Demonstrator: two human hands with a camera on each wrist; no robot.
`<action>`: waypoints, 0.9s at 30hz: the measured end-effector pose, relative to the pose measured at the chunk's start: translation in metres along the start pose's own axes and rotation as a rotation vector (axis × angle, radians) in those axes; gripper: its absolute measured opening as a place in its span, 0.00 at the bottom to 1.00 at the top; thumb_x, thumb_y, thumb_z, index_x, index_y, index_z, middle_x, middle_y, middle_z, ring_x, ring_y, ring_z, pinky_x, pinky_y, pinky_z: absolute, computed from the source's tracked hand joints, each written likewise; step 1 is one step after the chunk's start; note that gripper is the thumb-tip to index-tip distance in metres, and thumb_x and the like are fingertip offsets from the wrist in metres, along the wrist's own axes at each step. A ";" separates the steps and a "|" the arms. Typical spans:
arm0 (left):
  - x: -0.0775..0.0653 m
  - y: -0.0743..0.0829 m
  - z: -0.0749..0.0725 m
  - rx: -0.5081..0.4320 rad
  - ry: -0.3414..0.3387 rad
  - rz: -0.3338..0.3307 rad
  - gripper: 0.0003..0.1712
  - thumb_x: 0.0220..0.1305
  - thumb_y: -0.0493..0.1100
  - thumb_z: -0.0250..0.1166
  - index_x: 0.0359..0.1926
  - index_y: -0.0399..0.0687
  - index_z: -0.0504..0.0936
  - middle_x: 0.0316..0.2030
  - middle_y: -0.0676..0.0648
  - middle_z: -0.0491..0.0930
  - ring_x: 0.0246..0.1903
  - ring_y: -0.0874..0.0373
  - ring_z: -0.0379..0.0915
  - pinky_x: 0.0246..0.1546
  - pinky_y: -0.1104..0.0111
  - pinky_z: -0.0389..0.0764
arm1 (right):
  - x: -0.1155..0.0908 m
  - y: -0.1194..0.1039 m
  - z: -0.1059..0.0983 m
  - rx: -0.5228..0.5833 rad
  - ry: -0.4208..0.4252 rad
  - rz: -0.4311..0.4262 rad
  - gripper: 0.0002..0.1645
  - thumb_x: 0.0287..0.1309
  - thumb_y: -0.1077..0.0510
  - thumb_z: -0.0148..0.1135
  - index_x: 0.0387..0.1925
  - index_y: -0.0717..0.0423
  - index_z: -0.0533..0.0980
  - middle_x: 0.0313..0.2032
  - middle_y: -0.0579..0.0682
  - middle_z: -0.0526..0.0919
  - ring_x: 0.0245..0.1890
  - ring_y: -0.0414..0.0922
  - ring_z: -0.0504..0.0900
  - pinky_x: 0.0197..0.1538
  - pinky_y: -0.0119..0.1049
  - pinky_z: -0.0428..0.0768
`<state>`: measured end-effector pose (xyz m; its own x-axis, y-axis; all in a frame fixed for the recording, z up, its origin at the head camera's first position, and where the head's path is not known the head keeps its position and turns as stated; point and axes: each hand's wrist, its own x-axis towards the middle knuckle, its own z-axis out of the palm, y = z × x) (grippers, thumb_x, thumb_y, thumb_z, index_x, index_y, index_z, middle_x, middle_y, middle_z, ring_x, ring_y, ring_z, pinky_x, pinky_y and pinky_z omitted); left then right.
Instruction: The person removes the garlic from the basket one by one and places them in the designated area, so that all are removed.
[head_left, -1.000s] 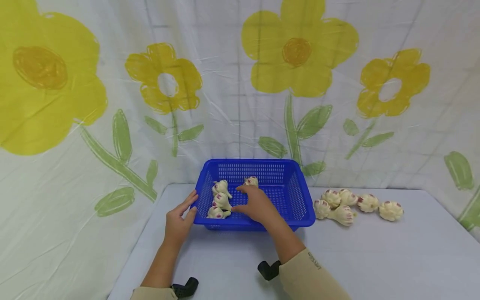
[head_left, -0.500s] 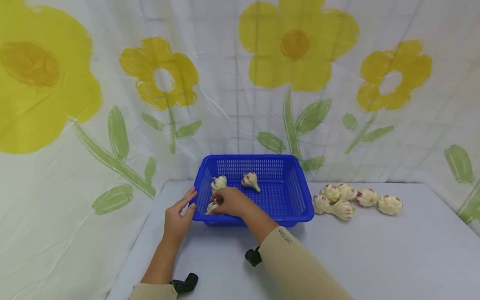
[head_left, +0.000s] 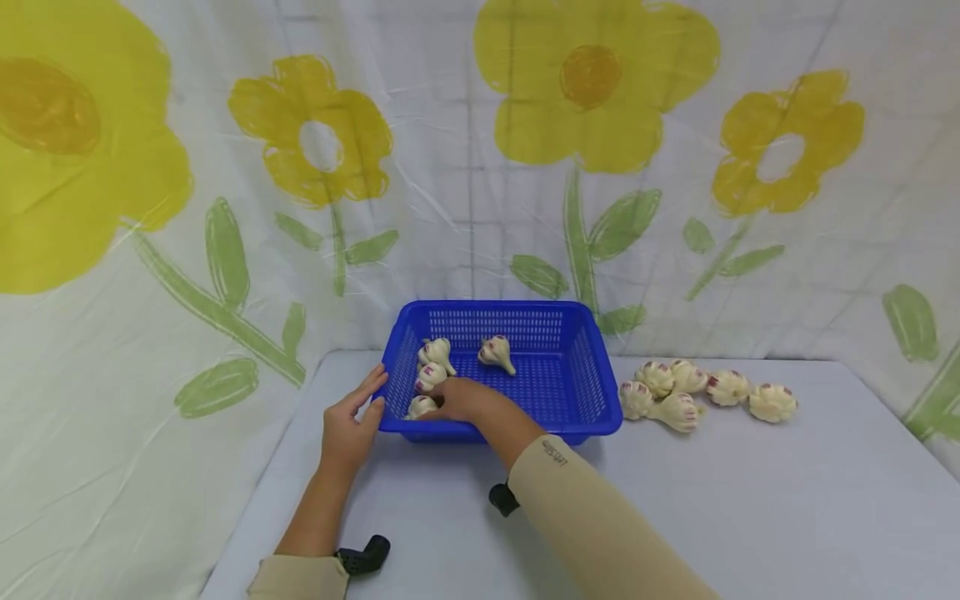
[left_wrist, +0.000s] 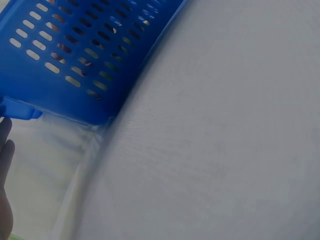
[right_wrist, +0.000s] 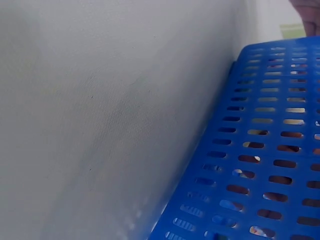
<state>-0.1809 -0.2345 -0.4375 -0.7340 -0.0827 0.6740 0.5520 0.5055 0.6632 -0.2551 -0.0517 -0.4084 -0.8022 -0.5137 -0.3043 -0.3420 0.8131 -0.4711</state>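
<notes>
Across the background, a white sheet printed with large yellow flowers (head_left: 442, 250). Below, a table with a smooth, pale cover (head_left: 435, 517). Toward the table's far side, a blue rectangular slotted plastic basket (head_left: 577, 429), long sides running left to right. From the lower edge, two beige sleeves (head_left: 600, 525).

Against the basket's left rim, near the front corner, the left hand (head_left: 351, 429), fingers extended and touching, nothing grasped. Across the near rim, the right hand (head_left: 468, 398), bent fingers pointing left inside; cannot tell whether pinching or merely touching.

On the table, right of the basket, six cream, purple-marked garlic bulbs (head_left: 678, 412), well apart from both hands. Inside, toward the back, a lone bulb (head_left: 495, 352), neck slanting rightward and nearer the person. Along the left wall, a close pair of bulbs (head_left: 435, 352).

In the near-left corner, immediately left of the right fingertips, a single cream bulb (head_left: 422, 407); neck hidden by the hand, long axis unreadable. Nearest to the right hand; basket wall between bulb and left hand.
</notes>
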 end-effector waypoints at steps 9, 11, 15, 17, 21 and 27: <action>0.001 -0.001 0.000 0.005 0.004 0.022 0.19 0.58 0.25 0.61 0.52 0.27 0.81 0.54 0.33 0.80 0.55 0.35 0.75 0.60 0.85 0.66 | 0.002 0.003 -0.001 0.036 -0.009 -0.009 0.31 0.60 0.46 0.66 0.63 0.52 0.75 0.58 0.48 0.81 0.59 0.46 0.78 0.66 0.43 0.74; 0.001 -0.002 0.000 0.005 0.005 0.028 0.19 0.58 0.25 0.61 0.51 0.26 0.81 0.54 0.32 0.80 0.55 0.35 0.75 0.59 0.85 0.66 | 0.002 0.004 0.000 0.042 -0.010 -0.014 0.31 0.61 0.48 0.66 0.64 0.53 0.74 0.58 0.49 0.81 0.60 0.47 0.77 0.66 0.44 0.74; 0.001 -0.002 0.000 0.005 0.007 0.037 0.19 0.58 0.25 0.61 0.51 0.26 0.81 0.54 0.32 0.80 0.54 0.34 0.75 0.59 0.85 0.66 | 0.003 0.004 0.000 0.042 -0.001 -0.019 0.32 0.60 0.48 0.67 0.64 0.52 0.74 0.60 0.49 0.80 0.61 0.47 0.77 0.66 0.43 0.73; 0.000 -0.003 0.000 0.006 0.007 0.040 0.19 0.57 0.25 0.62 0.51 0.26 0.81 0.54 0.32 0.80 0.54 0.34 0.75 0.59 0.85 0.66 | 0.003 0.004 0.000 0.040 0.011 -0.019 0.32 0.59 0.48 0.67 0.64 0.51 0.74 0.59 0.48 0.80 0.61 0.47 0.77 0.66 0.43 0.74; 0.000 -0.003 0.000 0.008 0.009 0.042 0.19 0.57 0.24 0.61 0.51 0.26 0.81 0.54 0.31 0.80 0.54 0.34 0.76 0.59 0.85 0.67 | 0.002 0.004 0.000 0.036 0.054 -0.019 0.31 0.57 0.46 0.69 0.61 0.51 0.77 0.55 0.47 0.83 0.57 0.45 0.80 0.63 0.41 0.76; 0.000 -0.004 0.000 0.005 0.005 0.047 0.19 0.56 0.23 0.62 0.51 0.26 0.81 0.54 0.31 0.79 0.54 0.36 0.76 0.60 0.84 0.67 | -0.001 0.002 -0.003 0.057 0.123 -0.049 0.32 0.52 0.42 0.72 0.56 0.52 0.80 0.48 0.45 0.86 0.47 0.41 0.82 0.54 0.36 0.81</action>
<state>-0.1830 -0.2360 -0.4399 -0.7052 -0.0629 0.7062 0.5839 0.5136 0.6287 -0.2564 -0.0490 -0.4069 -0.8404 -0.5119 -0.1780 -0.3566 0.7695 -0.5298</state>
